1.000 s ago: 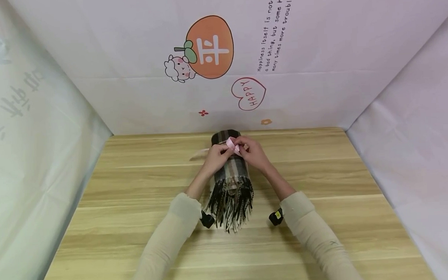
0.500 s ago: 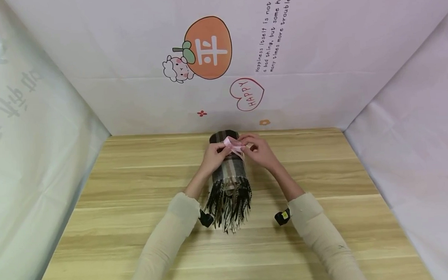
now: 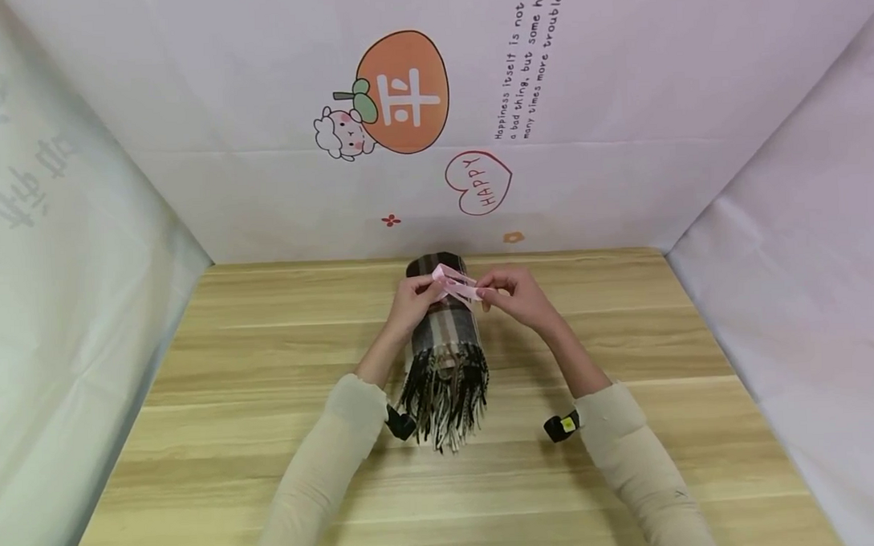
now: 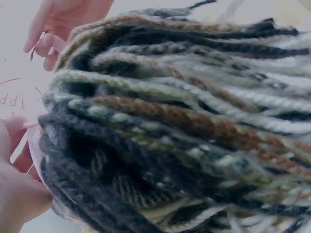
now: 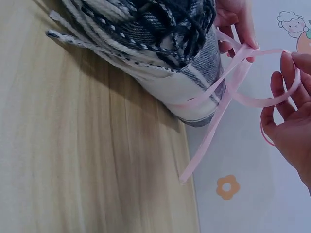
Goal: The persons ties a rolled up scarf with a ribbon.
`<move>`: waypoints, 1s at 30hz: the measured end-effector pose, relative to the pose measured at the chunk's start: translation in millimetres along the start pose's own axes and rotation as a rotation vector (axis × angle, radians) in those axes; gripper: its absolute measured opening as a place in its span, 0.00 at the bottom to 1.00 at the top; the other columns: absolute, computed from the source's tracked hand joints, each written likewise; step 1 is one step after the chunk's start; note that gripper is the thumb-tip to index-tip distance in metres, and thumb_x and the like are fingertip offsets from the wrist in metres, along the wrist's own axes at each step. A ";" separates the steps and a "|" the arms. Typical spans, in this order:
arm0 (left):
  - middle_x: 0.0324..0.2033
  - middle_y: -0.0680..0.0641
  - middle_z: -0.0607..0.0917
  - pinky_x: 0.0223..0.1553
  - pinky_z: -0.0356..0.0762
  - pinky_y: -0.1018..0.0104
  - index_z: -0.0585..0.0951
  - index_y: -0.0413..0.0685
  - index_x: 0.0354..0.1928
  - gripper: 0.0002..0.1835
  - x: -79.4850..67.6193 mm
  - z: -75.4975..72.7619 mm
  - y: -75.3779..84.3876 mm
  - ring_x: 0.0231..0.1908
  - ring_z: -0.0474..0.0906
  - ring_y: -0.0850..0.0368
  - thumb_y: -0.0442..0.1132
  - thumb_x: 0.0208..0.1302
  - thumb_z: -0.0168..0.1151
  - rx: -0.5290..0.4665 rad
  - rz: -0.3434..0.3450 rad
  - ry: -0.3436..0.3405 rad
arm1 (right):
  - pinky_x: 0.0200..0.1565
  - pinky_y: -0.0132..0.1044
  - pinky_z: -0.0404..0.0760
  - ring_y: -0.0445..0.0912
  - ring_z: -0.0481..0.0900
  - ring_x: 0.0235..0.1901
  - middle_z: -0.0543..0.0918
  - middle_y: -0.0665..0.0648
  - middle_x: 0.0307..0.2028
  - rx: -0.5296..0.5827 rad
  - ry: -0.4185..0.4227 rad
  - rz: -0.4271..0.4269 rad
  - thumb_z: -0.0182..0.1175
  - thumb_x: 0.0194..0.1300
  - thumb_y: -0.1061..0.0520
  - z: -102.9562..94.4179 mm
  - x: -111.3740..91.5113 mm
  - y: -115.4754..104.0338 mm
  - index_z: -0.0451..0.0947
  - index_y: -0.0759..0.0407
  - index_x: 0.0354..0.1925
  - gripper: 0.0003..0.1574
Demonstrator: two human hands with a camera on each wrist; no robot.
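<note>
A rolled plaid scarf (image 3: pixel 445 330) in black, grey, brown and white lies on the table, its fringe (image 3: pixel 445 401) toward me. Pink ribbon (image 5: pixel 201 100) passes around the roll. Over the scarf's far half, my left hand (image 3: pixel 411 302) pinches the ribbon where its strands cross. To the right of the roll, my right hand (image 3: pixel 520 296) pinches another part of the ribbon (image 3: pixel 462 290), drawn out as a loop between the hands. A loose ribbon tail (image 5: pixel 204 150) hangs down in the right wrist view. Fringe covers much of the left wrist view, where both hands show only partly.
The wood-grain table (image 3: pixel 269 439) meets a white printed backdrop (image 3: pixel 283 206) just behind the scarf. White sheets (image 3: pixel 806 292) hang on both sides. A black wrist camera (image 3: pixel 400 423) sits below the left forearm, another (image 3: pixel 560 426) beside the right cuff.
My right hand has moved to the right, away from the left hand, drawing the ribbon out into a longer loop. The left hand keeps its pinch near the same spot.
</note>
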State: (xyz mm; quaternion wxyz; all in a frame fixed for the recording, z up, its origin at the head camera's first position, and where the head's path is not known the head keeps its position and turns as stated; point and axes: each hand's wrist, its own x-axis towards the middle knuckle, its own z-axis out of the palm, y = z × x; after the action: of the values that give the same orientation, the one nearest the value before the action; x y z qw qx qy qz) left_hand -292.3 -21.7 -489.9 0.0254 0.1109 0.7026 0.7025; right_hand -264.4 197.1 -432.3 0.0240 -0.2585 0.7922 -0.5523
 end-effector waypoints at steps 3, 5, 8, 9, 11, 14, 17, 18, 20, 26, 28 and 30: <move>0.35 0.42 0.87 0.35 0.82 0.74 0.83 0.28 0.50 0.14 0.3 -0.4 -0.5 0.28 0.81 0.64 0.33 0.72 0.58 -0.032 -0.009 0.000 | 0.29 0.28 0.74 0.41 0.79 0.29 0.85 0.62 0.31 0.034 0.000 0.041 0.61 0.67 0.65 1.7 -0.8 13.9 0.83 0.73 0.40 0.09; 0.33 0.46 0.87 0.35 0.82 0.74 0.83 0.28 0.51 0.15 0.4 -0.8 -0.9 0.28 0.81 0.65 0.34 0.72 0.58 -0.050 -0.025 0.006 | 0.33 0.29 0.78 0.42 0.80 0.31 0.85 0.62 0.35 0.046 -0.003 0.039 0.62 0.66 0.67 4.0 -1.8 17.2 0.83 0.74 0.41 0.08; 0.29 0.52 0.86 0.34 0.81 0.74 0.82 0.28 0.51 0.16 0.6 -1.1 -0.2 0.28 0.81 0.64 0.36 0.73 0.57 -0.076 -0.051 0.018 | 0.31 0.28 0.76 0.39 0.76 0.30 0.84 0.58 0.37 0.050 -0.026 0.021 0.62 0.65 0.69 6.8 -2.5 20.1 0.84 0.73 0.41 0.08; 0.27 0.54 0.85 0.34 0.81 0.74 0.82 0.28 0.51 0.16 0.7 -1.3 -0.1 0.27 0.81 0.64 0.36 0.73 0.57 -0.084 -0.060 0.021 | 0.30 0.27 0.74 0.38 0.74 0.29 0.84 0.57 0.37 0.050 -0.034 0.016 0.62 0.65 0.70 7.8 -2.4 20.9 0.84 0.73 0.41 0.08; 0.25 0.56 0.84 0.33 0.80 0.74 0.82 0.27 0.50 0.16 0.9 -1.6 0.5 0.27 0.81 0.64 0.37 0.73 0.57 -0.087 -0.068 0.023 | 0.30 0.26 0.73 0.38 0.73 0.29 0.84 0.54 0.36 0.048 -0.046 0.019 0.61 0.65 0.71 9.6 -2.3 20.6 0.85 0.73 0.41 0.08; 0.24 0.56 0.84 0.33 0.80 0.74 0.82 0.27 0.50 0.16 0.4 -2.0 1.2 0.27 0.81 0.64 0.37 0.74 0.57 -0.088 -0.070 0.020 | 0.31 0.26 0.75 0.37 0.74 0.30 0.83 0.55 0.36 0.047 -0.056 0.048 0.60 0.65 0.73 11.7 -2.3 20.0 0.84 0.75 0.42 0.08; 0.26 0.54 0.85 0.33 0.81 0.74 0.82 0.28 0.49 0.16 -0.9 -2.4 1.8 0.26 0.81 0.64 0.37 0.74 0.57 -0.077 -0.060 0.021 | 0.32 0.27 0.77 0.40 0.76 0.31 0.83 0.64 0.38 0.024 -0.044 0.103 0.59 0.67 0.71 11.1 -2.5 19.9 0.82 0.76 0.44 0.10; 0.27 0.52 0.85 0.33 0.81 0.74 0.83 0.28 0.49 0.16 -1.4 -2.5 2.0 0.26 0.81 0.64 0.38 0.73 0.57 -0.066 -0.054 0.021 | 0.34 0.28 0.78 0.42 0.78 0.33 0.84 0.66 0.40 0.002 -0.020 0.132 0.60 0.67 0.69 10.4 -2.5 20.0 0.82 0.75 0.45 0.10; 0.31 0.47 0.87 0.34 0.81 0.74 0.83 0.29 0.48 0.16 -1.7 -2.6 1.8 0.26 0.81 0.64 0.38 0.73 0.58 -0.047 -0.038 0.017 | 0.39 0.30 0.80 0.45 0.80 0.37 0.84 0.69 0.44 -0.044 0.063 0.170 0.60 0.69 0.65 8.0 -2.5 21.0 0.82 0.73 0.46 0.12; 0.40 0.38 0.88 0.35 0.81 0.73 0.84 0.31 0.49 0.17 -0.9 -3.1 1.3 0.27 0.82 0.64 0.40 0.73 0.59 -0.019 -0.001 -0.008 | 0.49 0.40 0.78 0.50 0.77 0.45 0.83 0.65 0.47 -0.161 0.393 0.126 0.62 0.67 0.61 6.3 -3.6 26.5 0.83 0.65 0.48 0.13; 0.37 0.39 0.88 0.34 0.80 0.74 0.84 0.31 0.49 0.16 -0.5 -3.6 1.4 0.27 0.81 0.63 0.40 0.72 0.59 -0.007 0.010 -0.001 | 0.45 0.40 0.79 0.51 0.78 0.41 0.84 0.64 0.43 -0.206 0.377 0.086 0.63 0.66 0.63 11.7 -4.3 27.8 0.83 0.66 0.46 0.11; 0.32 0.41 0.88 0.32 0.78 0.74 0.85 0.30 0.47 0.16 -0.4 -3.9 1.9 0.26 0.81 0.63 0.39 0.72 0.60 0.004 0.021 0.014 | 0.40 0.38 0.81 0.51 0.80 0.37 0.86 0.64 0.41 -0.251 0.298 0.053 0.64 0.66 0.63 20.3 -4.2 29.5 0.84 0.66 0.44 0.10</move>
State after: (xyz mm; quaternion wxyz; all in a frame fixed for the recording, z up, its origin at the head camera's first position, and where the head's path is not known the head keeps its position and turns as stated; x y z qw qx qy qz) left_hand -292.4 -25.6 -488.0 0.0128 0.1133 0.7028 0.7022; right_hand -265.5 189.0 -467.4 -0.1114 -0.1541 0.8562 -0.4804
